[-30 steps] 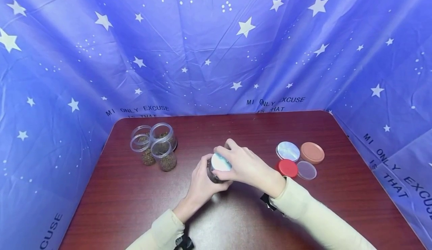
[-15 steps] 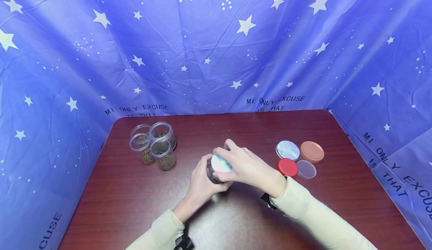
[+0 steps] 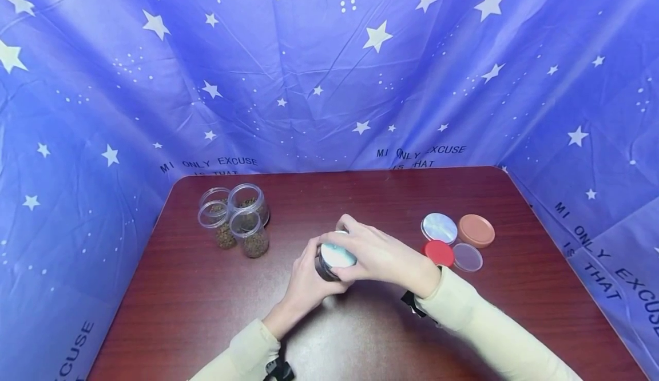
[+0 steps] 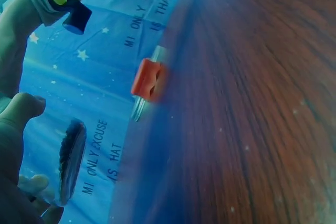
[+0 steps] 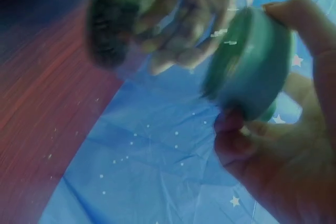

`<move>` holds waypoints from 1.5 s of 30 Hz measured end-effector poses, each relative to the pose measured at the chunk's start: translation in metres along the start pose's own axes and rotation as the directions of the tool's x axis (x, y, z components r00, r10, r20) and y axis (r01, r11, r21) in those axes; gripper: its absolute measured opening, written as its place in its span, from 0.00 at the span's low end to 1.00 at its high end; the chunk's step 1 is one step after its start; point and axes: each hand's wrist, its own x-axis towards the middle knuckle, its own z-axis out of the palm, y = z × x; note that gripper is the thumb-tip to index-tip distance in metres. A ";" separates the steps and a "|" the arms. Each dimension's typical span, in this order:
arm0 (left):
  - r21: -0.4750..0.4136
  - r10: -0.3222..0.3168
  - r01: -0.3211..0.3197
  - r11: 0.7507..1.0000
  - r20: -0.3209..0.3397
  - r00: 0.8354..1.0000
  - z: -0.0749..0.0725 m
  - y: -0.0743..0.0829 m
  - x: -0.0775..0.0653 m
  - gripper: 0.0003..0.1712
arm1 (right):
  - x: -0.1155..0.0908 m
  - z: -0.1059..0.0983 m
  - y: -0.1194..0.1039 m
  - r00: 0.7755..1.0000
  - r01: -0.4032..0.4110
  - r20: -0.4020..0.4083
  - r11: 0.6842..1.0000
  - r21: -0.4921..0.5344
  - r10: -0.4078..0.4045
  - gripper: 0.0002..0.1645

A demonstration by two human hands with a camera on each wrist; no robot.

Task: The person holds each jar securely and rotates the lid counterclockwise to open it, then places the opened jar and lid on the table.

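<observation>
Over the middle of the table, my left hand (image 3: 301,284) grips a clear plastic jar (image 3: 324,269) round its side. Dark contents show at the jar's bottom (image 5: 116,22) in the right wrist view. My right hand (image 3: 383,255) holds the rim of a pale teal screw lid (image 3: 336,256) between thumb and fingers, at the jar's mouth. The same lid (image 5: 257,61) looks green in the right wrist view, and blur hides whether it is seated on the rim. Only the jar's base (image 4: 72,163) is plain in the left wrist view, beside the left thumb.
Several lidless clear jars (image 3: 254,243) with brownish granules stand close together at the left. Loose lids lie at the right: silver (image 3: 439,229), orange (image 3: 476,231), red (image 3: 439,253) and clear (image 3: 468,258). A starry blue curtain (image 3: 319,72) surrounds the table (image 3: 216,312).
My right hand has turned slightly on the lid, and its fingers have shifted round the edge. The left hand and jar stay nearly in place.
</observation>
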 end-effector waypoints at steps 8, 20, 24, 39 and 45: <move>-0.013 -0.021 0.021 1.000 0.006 1.000 -0.003 0.002 0.002 0.48 | 0.002 -0.004 -0.007 0.997 -0.045 -0.066 0.986 -0.158 0.035 0.39; -0.006 -0.106 0.106 0.994 -0.006 0.994 0.000 0.006 0.002 0.47 | 0.012 -0.001 -0.025 0.979 -0.201 -0.100 0.941 -0.271 0.180 0.30; -0.022 -0.118 0.118 0.993 0.001 0.993 0.000 0.004 0.001 0.47 | 0.012 -0.006 -0.021 0.987 -0.160 -0.038 0.969 -0.186 0.156 0.25; -0.012 -0.057 0.058 0.998 0.021 0.998 -0.001 0.006 0.002 0.49 | 0.007 -0.028 -0.025 0.990 -0.060 0.112 0.983 -0.175 0.080 0.32; -0.036 -0.086 0.086 0.996 0.022 0.996 0.000 0.008 0.000 0.49 | 0.011 -0.015 -0.034 0.966 -0.251 0.004 0.941 -0.226 0.258 0.36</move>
